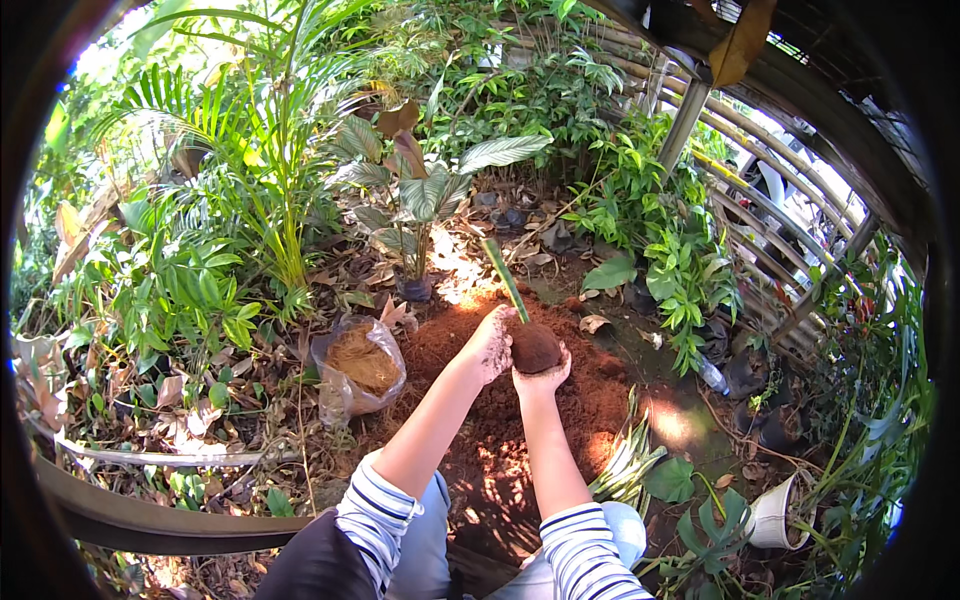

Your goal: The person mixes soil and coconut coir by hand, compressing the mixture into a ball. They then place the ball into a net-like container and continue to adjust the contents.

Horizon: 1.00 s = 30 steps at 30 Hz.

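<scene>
Both hands hold up a rounded clump of dark reddish-brown soil from which a narrow green leaf cutting sticks up, tilted to the left. My left hand, dirty with soil, presses the clump's left side near the base of the leaf. Cupped under and around its right side is my right hand. Whether a bag or pot wraps the clump cannot be told. Below and around the hands lies a wide heap of loose reddish soil. A bundle of long variegated leaves rests at the heap's right edge.
Left of the heap stands a clear plastic bag of tan fibre. A potted plant with striped leaves is beyond the heap. A white pot lies tipped at lower right, and a plastic bottle near a bamboo fence. A curved rim crosses lower left.
</scene>
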Each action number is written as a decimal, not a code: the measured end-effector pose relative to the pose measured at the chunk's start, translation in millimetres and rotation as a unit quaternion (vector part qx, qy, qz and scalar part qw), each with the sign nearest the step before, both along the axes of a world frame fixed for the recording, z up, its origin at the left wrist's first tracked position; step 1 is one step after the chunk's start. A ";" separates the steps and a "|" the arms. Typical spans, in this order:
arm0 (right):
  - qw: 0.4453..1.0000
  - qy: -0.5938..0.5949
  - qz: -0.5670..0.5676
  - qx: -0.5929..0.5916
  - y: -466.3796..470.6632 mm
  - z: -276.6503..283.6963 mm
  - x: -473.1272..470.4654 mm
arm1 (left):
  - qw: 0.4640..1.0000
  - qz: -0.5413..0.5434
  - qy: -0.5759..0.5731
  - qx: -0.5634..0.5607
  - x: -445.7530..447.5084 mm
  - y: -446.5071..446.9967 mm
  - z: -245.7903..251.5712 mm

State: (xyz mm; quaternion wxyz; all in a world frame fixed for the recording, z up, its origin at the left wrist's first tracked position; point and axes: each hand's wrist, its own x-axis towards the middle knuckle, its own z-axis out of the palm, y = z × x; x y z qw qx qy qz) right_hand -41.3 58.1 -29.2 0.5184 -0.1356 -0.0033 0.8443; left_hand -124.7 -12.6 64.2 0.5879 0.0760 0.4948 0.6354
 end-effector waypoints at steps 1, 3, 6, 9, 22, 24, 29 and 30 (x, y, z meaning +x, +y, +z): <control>0.998 0.023 0.005 -0.056 -1.4 -8.4 1.9 | 1.000 -0.014 0.014 0.022 0.3 3.0 -4.2; 0.998 0.018 0.014 -0.066 -3.5 -18.6 1.6 | 0.995 -0.030 0.092 0.036 4.0 10.3 -16.4; 0.999 0.002 0.030 -0.037 -9.3 -20.6 -1.5 | 0.997 0.005 0.074 0.005 -1.8 21.7 -32.3; 0.993 -0.072 0.029 0.085 -16.7 -8.1 -13.0 | 1.000 0.012 -0.003 -0.005 -7.4 24.8 -39.3; 0.385 -0.532 -0.400 0.639 -44.7 63.2 -0.5 | 0.943 -0.083 -0.214 0.243 -21.4 23.0 -47.0; 0.382 -0.511 -0.461 0.616 -46.5 59.8 -1.7 | 0.963 -0.092 -0.172 0.186 -18.0 25.3 -49.6; 0.358 -0.520 -0.448 0.633 -42.9 54.3 -0.2 | 0.969 -0.077 -0.164 0.167 -14.9 17.1 -42.9; 0.360 -0.527 -0.439 0.632 -43.0 54.0 0.1 | 0.968 -0.084 -0.170 0.164 -14.0 16.5 -41.3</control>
